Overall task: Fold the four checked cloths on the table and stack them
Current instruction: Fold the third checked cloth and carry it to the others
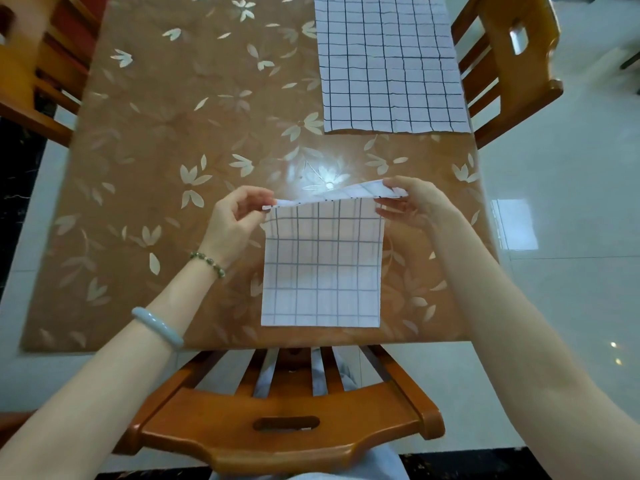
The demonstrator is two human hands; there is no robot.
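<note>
A white checked cloth [322, 271] hangs in front of me over the near part of the table. My left hand [235, 220] pinches its upper left corner and my right hand [412, 202] pinches its upper right corner, holding the top edge lifted. The cloth's lower edge lies near the table's front edge. Another checked cloth [391, 64] lies spread flat at the far right of the table; whether more cloths lie under it I cannot tell.
The table [156, 168] carries a brown covering with pale flower prints. A wooden chair back [287, 431] stands right below the front edge. More wooden chairs flank the table at the left [34, 64] and right [505, 64]. Glossy floor tiles lie to the right.
</note>
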